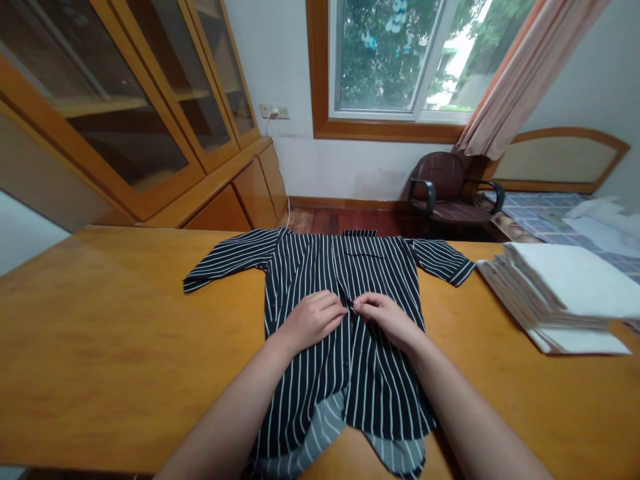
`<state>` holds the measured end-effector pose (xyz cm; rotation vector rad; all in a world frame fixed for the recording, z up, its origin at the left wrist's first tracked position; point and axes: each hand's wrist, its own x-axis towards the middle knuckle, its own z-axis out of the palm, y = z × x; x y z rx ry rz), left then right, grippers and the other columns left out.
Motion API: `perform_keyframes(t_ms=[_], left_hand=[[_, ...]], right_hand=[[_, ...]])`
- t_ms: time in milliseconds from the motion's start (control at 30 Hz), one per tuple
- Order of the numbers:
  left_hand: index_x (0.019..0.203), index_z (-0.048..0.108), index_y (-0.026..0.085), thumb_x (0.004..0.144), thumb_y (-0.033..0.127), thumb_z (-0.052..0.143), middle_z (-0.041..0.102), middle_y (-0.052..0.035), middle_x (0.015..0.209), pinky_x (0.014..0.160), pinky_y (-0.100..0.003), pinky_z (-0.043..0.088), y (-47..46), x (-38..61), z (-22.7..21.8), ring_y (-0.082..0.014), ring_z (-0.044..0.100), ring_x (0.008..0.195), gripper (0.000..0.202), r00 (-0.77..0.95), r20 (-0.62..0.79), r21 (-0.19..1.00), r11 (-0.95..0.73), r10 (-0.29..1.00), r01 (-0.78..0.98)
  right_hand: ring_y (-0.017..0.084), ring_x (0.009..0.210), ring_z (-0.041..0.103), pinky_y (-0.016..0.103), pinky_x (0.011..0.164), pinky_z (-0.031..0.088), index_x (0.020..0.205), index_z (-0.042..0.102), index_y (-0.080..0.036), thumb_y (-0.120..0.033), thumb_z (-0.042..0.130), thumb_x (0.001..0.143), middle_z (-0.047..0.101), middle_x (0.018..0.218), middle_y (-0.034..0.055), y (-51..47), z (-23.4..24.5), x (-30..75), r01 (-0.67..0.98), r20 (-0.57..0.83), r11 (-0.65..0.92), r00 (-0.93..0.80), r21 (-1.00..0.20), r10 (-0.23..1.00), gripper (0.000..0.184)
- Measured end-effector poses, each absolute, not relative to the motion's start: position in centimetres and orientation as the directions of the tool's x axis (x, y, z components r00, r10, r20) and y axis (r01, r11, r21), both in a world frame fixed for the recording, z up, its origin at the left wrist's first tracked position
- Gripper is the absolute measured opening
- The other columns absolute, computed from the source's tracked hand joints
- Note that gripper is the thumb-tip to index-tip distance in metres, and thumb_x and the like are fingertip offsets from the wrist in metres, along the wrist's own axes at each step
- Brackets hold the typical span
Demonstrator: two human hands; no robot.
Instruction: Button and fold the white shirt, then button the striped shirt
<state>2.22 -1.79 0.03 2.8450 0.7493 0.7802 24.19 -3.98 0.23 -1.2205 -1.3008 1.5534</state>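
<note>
A black shirt with white stripes (300, 267) lies flat on the wooden table (100, 333), collar away from me, sleeves spread to both sides. My left hand (313, 320) and my right hand (385, 317) meet at the shirt's front opening, about the middle of its length. Both hands have curled fingers that pinch the two front edges of the fabric close together. The fingertips nearly touch each other. Below my hands the front hangs open at the hem and shows the grey inside.
A stack of folded white cloth (565, 293) sits at the table's right edge. Behind the table stand a dark armchair (445, 190), a glass-door wooden cabinet (150, 113) on the left, a window (395, 60) and a bed (565, 213) at the right.
</note>
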Motion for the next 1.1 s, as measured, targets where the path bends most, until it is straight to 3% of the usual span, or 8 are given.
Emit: perform_keyframes(t_ms=[200, 367, 833, 1100], left_hand=[[0.102, 0.066, 0.017, 0.098, 0.019, 0.051, 0.068, -0.0049, 0.093, 0.077, -0.033, 0.052, -1.87, 2.23, 0.26, -0.0172, 0.061, 0.086, 0.016, 0.723, 0.512, 0.202, -0.884, 0.463, 0.422], [0.1, 0.066, 0.017, 0.098, 0.019, 0.051, 0.068, -0.0047, 0.092, 0.076, -0.033, 0.053, -1.96, 2.33, 0.41, -0.0168, 0.062, 0.084, 0.016, 0.716, 0.531, 0.191, -0.888, 0.452, 0.419], [0.101, 0.067, 0.017, 0.097, 0.018, 0.051, 0.068, -0.0052, 0.092, 0.076, -0.032, 0.053, -1.92, 2.36, 0.22, -0.0166, 0.063, 0.085, 0.016, 0.707, 0.552, 0.173, -0.89, 0.442, 0.421], [0.101, 0.067, 0.018, 0.098, 0.02, 0.051, 0.067, -0.0047, 0.092, 0.077, -0.032, 0.052, -1.93, 2.44, -0.13, -0.017, 0.061, 0.085, 0.016, 0.718, 0.522, 0.173, -0.882, 0.459, 0.438]], right_hand=[[0.013, 0.068, 0.05, 0.027, 0.066, 0.042, 0.079, 0.072, -0.018, -0.039, 0.077, 0.07, 0.064, 0.08, 0.001, -4.05, 0.14, 24.01, -0.071, -0.265, -0.286, -0.224, -0.956, 0.938, 0.023], [0.012, 0.071, 0.052, 0.025, 0.064, 0.043, 0.076, 0.073, -0.017, -0.036, 0.076, 0.071, 0.067, 0.092, 0.0032, -3.98, 0.08, 24.01, -0.105, -0.217, -0.245, -0.23, -0.964, 0.949, 0.02], [0.012, 0.067, 0.053, 0.027, 0.067, 0.044, 0.076, 0.074, -0.017, -0.036, 0.075, 0.072, 0.068, 0.084, 0.003, -4.04, 0.1, 24.06, -0.051, -0.233, -0.25, -0.227, -0.967, 0.946, 0.02], [0.012, 0.071, 0.057, 0.028, 0.071, 0.047, 0.076, 0.074, -0.018, -0.038, 0.078, 0.071, 0.071, 0.093, 0.0041, -4.04, -0.23, 24.1, -0.072, -0.231, -0.252, -0.223, -0.965, 0.947, 0.021]])
